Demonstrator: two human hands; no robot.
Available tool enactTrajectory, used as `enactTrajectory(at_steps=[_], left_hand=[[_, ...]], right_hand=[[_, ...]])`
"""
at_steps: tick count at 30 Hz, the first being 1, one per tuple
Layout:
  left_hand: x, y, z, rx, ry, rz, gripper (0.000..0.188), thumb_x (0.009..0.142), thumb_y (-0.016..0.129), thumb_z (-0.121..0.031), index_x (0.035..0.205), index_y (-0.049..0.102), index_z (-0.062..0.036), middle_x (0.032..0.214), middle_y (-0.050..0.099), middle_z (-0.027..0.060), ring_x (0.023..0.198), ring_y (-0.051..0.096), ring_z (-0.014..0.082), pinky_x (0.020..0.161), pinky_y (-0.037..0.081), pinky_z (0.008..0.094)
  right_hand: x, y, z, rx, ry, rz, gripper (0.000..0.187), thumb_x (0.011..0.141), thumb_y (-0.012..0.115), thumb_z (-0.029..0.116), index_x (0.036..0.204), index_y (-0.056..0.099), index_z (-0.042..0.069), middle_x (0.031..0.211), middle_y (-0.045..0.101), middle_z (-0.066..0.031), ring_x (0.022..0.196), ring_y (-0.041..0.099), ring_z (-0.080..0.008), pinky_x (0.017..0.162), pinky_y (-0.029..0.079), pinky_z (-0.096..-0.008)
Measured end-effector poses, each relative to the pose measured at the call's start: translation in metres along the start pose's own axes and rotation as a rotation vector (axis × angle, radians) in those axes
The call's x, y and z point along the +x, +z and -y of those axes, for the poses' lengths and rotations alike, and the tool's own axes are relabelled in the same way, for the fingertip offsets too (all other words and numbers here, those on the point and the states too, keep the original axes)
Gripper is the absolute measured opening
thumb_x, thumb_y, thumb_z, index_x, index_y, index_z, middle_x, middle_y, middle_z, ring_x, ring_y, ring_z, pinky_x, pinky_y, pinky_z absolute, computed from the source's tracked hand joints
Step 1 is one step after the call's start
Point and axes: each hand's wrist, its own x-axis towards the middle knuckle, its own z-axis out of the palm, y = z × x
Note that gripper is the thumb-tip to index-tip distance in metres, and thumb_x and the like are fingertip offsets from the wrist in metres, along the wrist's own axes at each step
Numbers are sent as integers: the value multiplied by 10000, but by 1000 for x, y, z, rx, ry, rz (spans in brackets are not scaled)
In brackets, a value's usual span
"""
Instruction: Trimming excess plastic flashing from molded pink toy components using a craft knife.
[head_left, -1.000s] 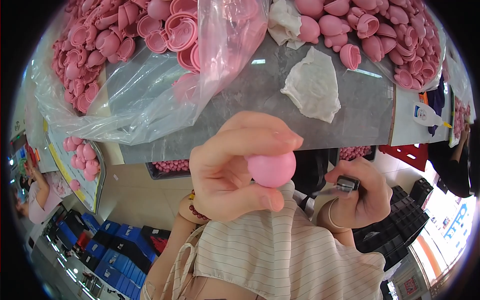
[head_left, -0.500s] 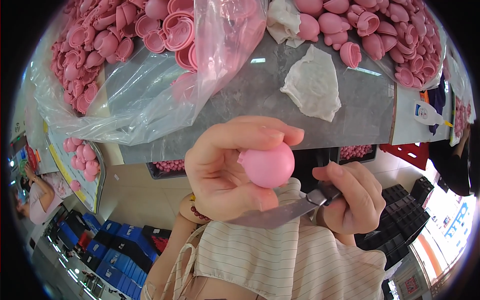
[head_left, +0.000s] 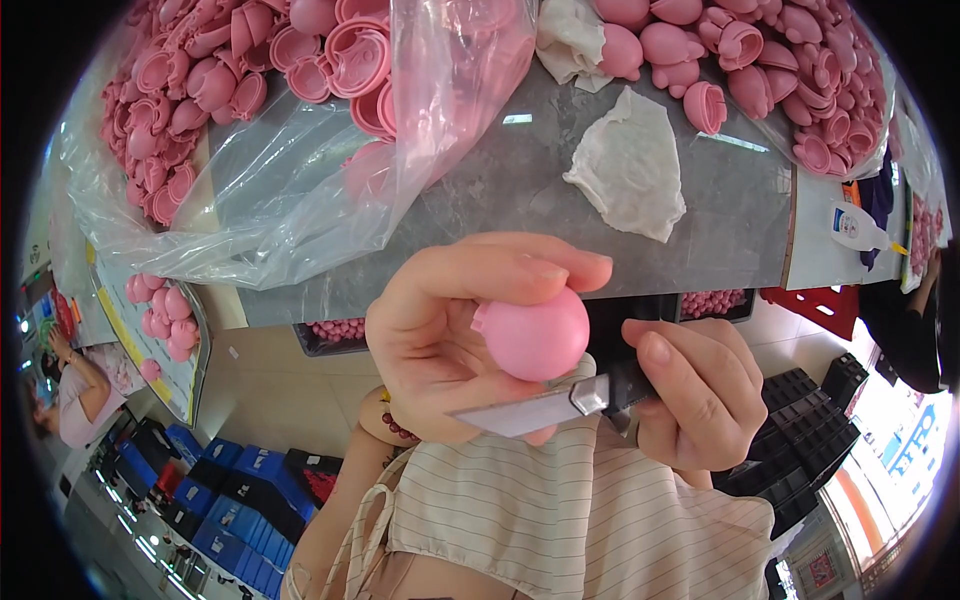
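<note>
Head view: the left hand [head_left: 455,335] clasps a smooth, round pink ball [head_left: 537,336], a small nub [head_left: 478,318] jutting from its left side. The right hand [head_left: 700,390], apart from the left, is wrapped around a knife [head_left: 545,408], its flat, shiny blade just below the ball; contact I cannot tell. The ball looks mid-work, its nub in place; no cut shows. Beyond the ball, a grey bench [head_left: 490,190] bears a rumpled white cloth [head_left: 630,165] and, leftward, hollow pink shells [head_left: 360,55] in crinkled clear plastic [head_left: 300,240].
</note>
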Motion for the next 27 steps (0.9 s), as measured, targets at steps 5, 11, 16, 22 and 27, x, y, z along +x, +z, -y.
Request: enactTrajectory(at_steps=[5,11,16,22,27], left_hand=[[3,2,2,-21,29,48,406,634,650,82,990,454,88,1003,491,314,752,596,200,586,484,206],[1,1,0,-57,-19,25,413,616,682,57,968,467,78,988,502,308,773,589,194,613,487,218],[2,-1,2,30,31,47,400,621,669,68,967,469,79,986,501,308,691,592,166,577,485,212],[3,-2,1,-32,22,44,329,660,616,83,956,471,91,991,490,318,599,589,152,517,485,216],[2,1,1,-44,14,21,325,660,621,76,952,478,91,989,492,317,595,586,146,521,483,217]], right_hand=[[1,-4,0,9,19,40,243,617,652,163,834,637,55,685,599,-64,516,535,-146,402,398,-190],[-2,-6,-2,21,-85,133,254,736,514,95,925,570,-66,708,579,-195,527,541,-220,440,424,-239],[0,-4,6,13,107,102,268,561,667,140,825,651,101,663,586,-33,512,523,-132,413,398,-188],[-1,0,2,-23,33,15,297,526,672,138,819,653,96,665,585,-37,507,521,-133,409,395,-189],[0,-3,4,10,81,60,314,512,673,126,824,654,98,667,586,-34,510,521,-131,410,397,-191]])
